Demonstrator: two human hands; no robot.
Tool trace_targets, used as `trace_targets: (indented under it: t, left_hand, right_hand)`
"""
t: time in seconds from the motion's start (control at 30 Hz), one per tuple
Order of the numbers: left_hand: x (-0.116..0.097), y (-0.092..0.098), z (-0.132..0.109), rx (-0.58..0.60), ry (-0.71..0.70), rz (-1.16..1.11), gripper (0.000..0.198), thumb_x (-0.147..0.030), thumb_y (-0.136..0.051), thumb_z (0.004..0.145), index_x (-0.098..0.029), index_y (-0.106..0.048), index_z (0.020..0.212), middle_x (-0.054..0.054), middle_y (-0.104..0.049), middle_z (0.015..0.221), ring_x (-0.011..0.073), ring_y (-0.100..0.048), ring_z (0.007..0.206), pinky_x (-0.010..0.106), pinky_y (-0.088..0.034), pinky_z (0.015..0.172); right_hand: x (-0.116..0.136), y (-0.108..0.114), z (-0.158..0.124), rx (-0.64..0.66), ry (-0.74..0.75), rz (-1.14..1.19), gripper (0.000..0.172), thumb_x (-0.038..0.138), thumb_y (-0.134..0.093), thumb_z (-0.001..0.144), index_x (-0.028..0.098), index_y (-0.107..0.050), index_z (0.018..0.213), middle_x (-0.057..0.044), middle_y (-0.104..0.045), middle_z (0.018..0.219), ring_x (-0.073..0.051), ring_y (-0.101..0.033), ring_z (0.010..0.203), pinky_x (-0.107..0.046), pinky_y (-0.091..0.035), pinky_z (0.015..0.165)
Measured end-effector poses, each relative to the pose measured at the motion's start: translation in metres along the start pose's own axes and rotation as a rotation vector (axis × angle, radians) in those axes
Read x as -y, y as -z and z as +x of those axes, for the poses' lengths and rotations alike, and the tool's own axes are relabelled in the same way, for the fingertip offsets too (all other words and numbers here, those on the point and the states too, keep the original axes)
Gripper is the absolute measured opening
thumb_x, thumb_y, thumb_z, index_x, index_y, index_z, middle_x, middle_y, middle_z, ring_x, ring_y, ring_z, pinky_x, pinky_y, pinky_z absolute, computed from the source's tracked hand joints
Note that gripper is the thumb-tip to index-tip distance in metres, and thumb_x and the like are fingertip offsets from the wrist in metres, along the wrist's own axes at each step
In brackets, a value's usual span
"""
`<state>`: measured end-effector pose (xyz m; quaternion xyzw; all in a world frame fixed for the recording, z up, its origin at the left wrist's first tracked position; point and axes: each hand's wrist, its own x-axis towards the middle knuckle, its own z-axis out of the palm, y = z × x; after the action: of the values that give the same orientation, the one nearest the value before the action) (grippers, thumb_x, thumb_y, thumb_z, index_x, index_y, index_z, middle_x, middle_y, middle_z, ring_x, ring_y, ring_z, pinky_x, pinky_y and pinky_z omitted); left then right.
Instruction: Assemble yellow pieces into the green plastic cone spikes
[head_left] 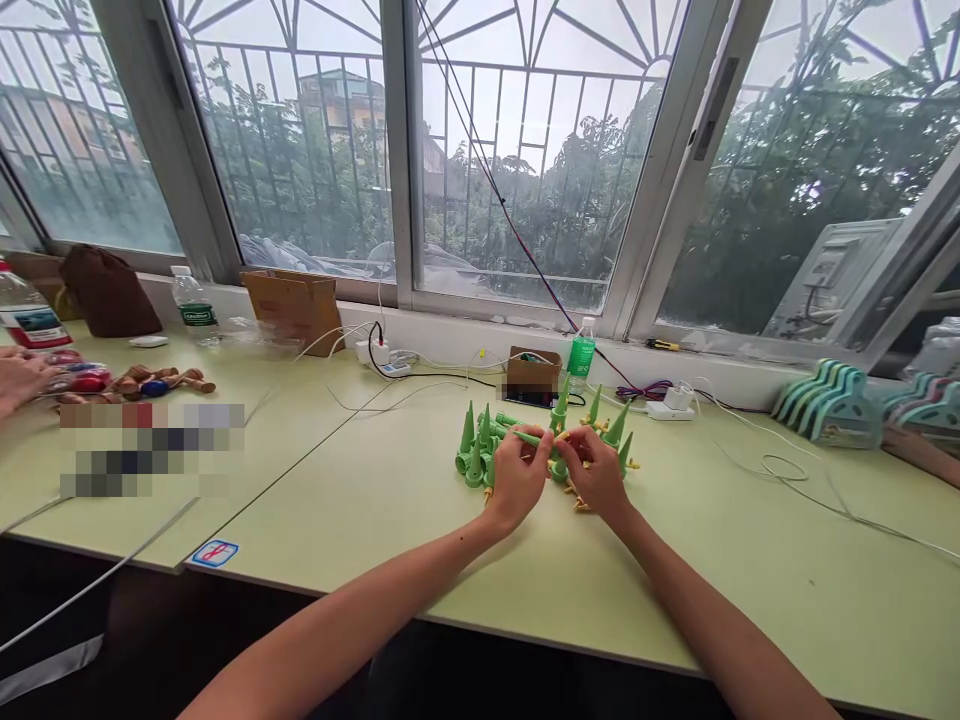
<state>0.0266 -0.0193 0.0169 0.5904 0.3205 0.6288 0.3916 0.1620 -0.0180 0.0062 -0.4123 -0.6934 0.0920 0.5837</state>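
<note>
Closed around a green plastic spike (527, 437) is my left hand (519, 482), just above the table. My right hand (598, 472) pinches a small yellow plastic piece (562, 436) against the spike's end; whether the two are joined I cannot tell. Around both hands stand and lie several more green spikes (474, 465), some upright with their points up. Small yellow pieces (581, 503) are scattered among them, partly hidden behind my fingers.
Behind the spikes are a small cardboard box (532, 370) and a green-labelled bottle (581, 355). White cables (795, 475) and a power strip (670, 408) lie on the table (352, 520). Pastel hangers (832, 405) stand right. Another person's hand (22, 378) is at left, near wooden pieces (142, 382).
</note>
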Motion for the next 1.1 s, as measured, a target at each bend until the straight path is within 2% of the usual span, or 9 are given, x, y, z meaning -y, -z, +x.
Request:
trace_targets:
  t: [0.17, 0.63, 1.1]
  left_hand:
    - [0.0012, 0.0006, -0.0004, 0.006, -0.01, 0.011, 0.033, -0.048, -0.061, 0.084, -0.015, -0.062, 0.081, 0.003, -0.061, 0.082, 0.0083, -0.059, 0.052, 0.019, -0.049, 0.044]
    - [0.0027, 0.0013, -0.0015, 0.012, -0.055, 0.062, 0.033, -0.048, -0.059, 0.085, -0.016, -0.066, 0.082, 0.004, -0.056, 0.09, 0.0084, -0.059, 0.057, 0.023, -0.057, 0.052]
    - [0.0023, 0.0014, -0.0015, -0.004, -0.079, 0.095, 0.031, -0.047, -0.061, 0.085, -0.017, -0.069, 0.081, 0.003, -0.054, 0.088, 0.0084, -0.057, 0.059, 0.023, -0.056, 0.053]
  right_hand:
    - [-0.0004, 0.0005, -0.0003, 0.004, 0.011, -0.023, 0.023, 0.04, -0.057, 0.09, 0.021, -0.052, 0.079, 0.001, -0.059, 0.064, -0.012, -0.053, 0.05, -0.025, -0.042, 0.049]
    - [0.0011, 0.0003, -0.0005, -0.01, 0.036, -0.106, 0.032, 0.04, -0.057, 0.09, 0.021, -0.044, 0.068, 0.006, -0.043, 0.051, -0.009, -0.038, 0.044, -0.022, -0.033, 0.045]
    - [0.0011, -0.001, -0.0011, 0.004, 0.049, -0.149, 0.038, 0.043, -0.053, 0.091, 0.021, -0.038, 0.064, 0.007, -0.036, 0.05, -0.009, -0.032, 0.043, -0.022, -0.029, 0.044]
